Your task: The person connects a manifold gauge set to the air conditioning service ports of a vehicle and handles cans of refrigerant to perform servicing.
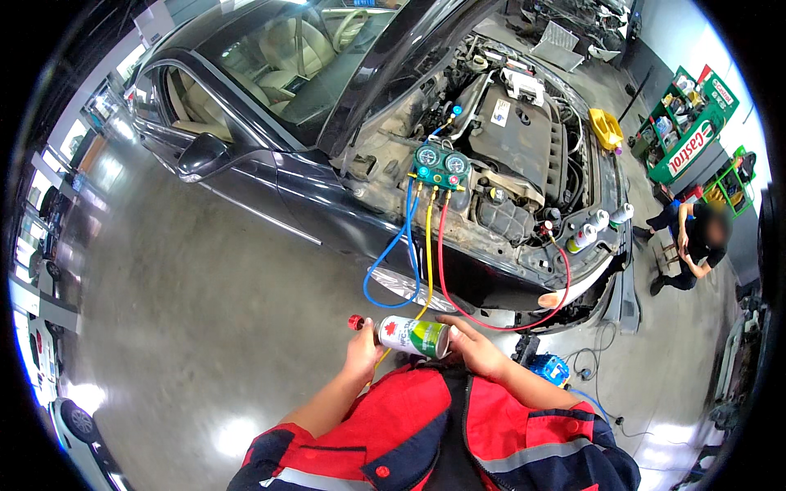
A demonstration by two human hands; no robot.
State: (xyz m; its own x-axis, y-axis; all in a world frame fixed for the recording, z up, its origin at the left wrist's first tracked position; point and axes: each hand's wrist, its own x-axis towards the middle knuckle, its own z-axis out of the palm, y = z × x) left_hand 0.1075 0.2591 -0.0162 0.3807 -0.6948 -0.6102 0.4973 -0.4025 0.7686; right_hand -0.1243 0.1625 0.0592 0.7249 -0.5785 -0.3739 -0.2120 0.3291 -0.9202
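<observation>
A person in a red-and-navy jacket (372,434) holds a white-and-green can (413,337) crosswise at lower centre frame, the left hand (360,350) curled around its red-tapped end, the right hand (479,352) gripping its base. Setup at the car (327,196) appears largely done: the gauge set (439,174) sits at upper centre, its red hose (440,245) reaching a fitting at right. The yellow hose (429,245) passes behind the can; whether they are joined cannot be told. Three other cans (599,219) stand at right, unheld.

white and green can (413,336) held nearly sideways midair, red knob (356,322) near left end.
</observation>
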